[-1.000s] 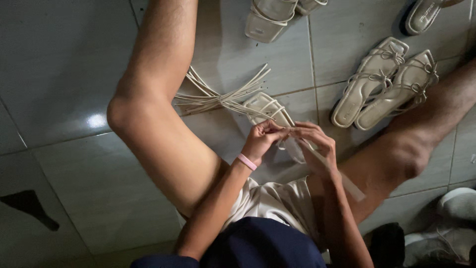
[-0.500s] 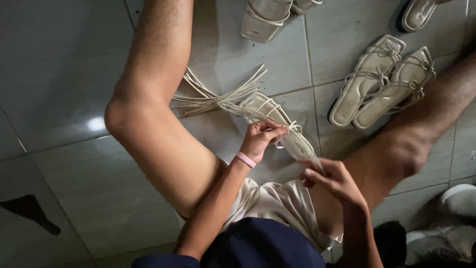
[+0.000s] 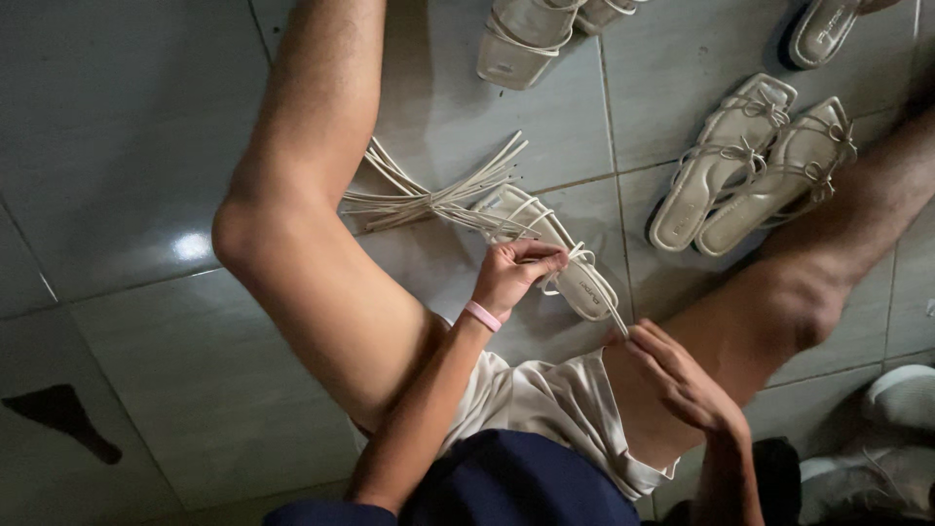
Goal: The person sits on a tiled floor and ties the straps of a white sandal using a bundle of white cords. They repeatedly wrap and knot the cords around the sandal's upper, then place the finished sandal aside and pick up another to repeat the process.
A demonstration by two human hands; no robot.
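I sit on a tiled floor with my bare legs spread. A cream strappy sandal (image 3: 560, 255) lies between my knees. My left hand (image 3: 516, 273), with a pink band on its wrist, pinches the sandal's thin straps near the middle. My right hand (image 3: 672, 375) pinches the end of a thin cream strap (image 3: 606, 300) that runs taut from the sandal toward me.
A bundle of loose cream straps (image 3: 429, 195) lies on the floor beside the sandal. A finished pair of sandals (image 3: 755, 170) sits to the right, more sandals (image 3: 531, 39) at the top. A white shoe (image 3: 896, 438) is at the lower right.
My right hand has pulled away from the sandal toward my body, drawing the strap out taut. My left hand has stayed on the sandal's straps.
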